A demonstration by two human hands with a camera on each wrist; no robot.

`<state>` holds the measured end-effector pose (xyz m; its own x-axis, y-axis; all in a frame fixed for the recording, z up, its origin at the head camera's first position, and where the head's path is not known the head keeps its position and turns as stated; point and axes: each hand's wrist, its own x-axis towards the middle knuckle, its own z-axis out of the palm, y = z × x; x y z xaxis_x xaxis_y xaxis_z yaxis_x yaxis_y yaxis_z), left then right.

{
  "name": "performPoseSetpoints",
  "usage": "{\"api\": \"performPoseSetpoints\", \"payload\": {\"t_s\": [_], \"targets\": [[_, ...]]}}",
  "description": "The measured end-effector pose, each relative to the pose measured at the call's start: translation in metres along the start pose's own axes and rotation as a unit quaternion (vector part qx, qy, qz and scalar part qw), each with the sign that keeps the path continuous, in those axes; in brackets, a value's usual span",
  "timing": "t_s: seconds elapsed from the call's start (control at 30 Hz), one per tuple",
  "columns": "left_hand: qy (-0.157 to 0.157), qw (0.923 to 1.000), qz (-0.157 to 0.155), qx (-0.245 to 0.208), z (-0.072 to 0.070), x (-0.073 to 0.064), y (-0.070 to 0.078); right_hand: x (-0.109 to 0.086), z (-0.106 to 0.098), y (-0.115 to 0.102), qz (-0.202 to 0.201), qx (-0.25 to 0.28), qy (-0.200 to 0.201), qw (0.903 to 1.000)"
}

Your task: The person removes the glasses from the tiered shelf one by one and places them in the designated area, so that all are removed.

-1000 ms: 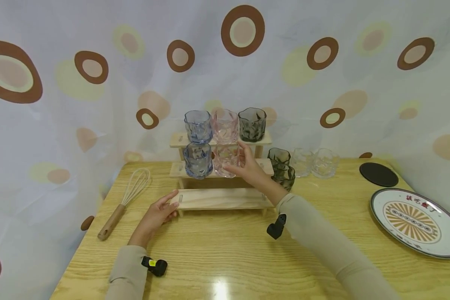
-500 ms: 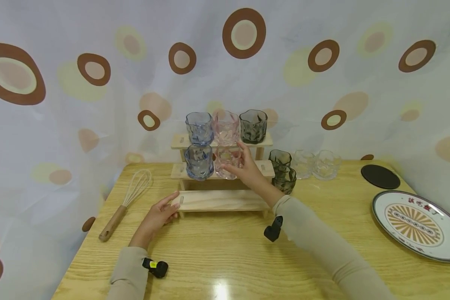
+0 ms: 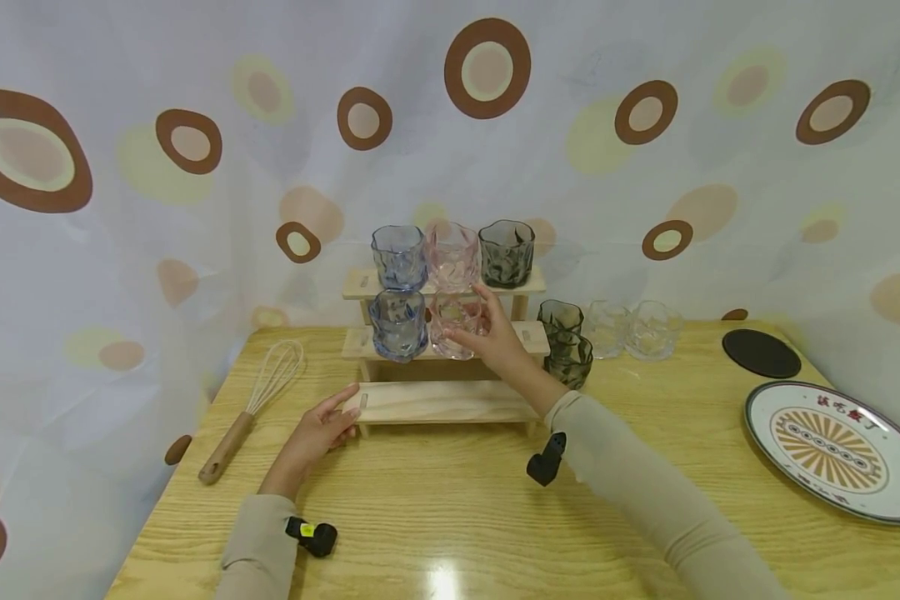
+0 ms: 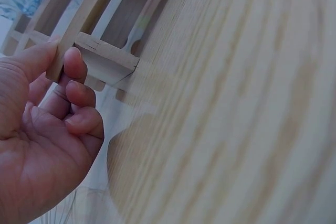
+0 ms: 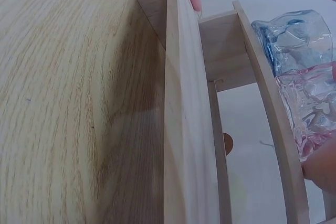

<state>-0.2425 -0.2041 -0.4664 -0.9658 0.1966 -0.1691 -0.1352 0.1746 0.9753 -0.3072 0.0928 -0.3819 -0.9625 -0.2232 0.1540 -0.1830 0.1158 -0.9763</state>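
Nearest, the left hand (image 3: 313,429) pinches the left end of the lowest shelf (image 3: 446,402) between thumb and fingers. Farther back, the right hand (image 3: 501,340) has its fingers and thumb round the pink glass (image 3: 453,313) on the middle shelf (image 3: 533,336), beside a blue glass (image 3: 398,327); above, a grey glass (image 3: 507,254) stands.

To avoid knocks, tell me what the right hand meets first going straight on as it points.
The right hand holds the lower pink glass; past that, likely the lower blue glass beside it, though depth is unclear.
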Motion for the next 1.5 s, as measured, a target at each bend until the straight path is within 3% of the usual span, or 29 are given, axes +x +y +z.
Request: {"api": "performPoseSetpoints", "payload": {"t_s": [0.6, 1.2, 1.5], "targets": [[0.001, 1.0000, 0.003, -0.006, 0.000, 0.000, -0.002, -0.020, -0.014, 0.002, -0.024, -0.023, 0.031, 0.9990], [0.000, 1.0000, -0.001, 0.003, 0.001, 0.000, -0.001, -0.067, -0.066, 0.002, -0.032, -0.058, 0.040, 0.9970], [-0.002, 1.0000, 0.000, -0.001, 0.000, 0.000, 0.000, -0.086, -0.104, 0.006, -0.027, -0.081, 0.089, 0.9924]]}}
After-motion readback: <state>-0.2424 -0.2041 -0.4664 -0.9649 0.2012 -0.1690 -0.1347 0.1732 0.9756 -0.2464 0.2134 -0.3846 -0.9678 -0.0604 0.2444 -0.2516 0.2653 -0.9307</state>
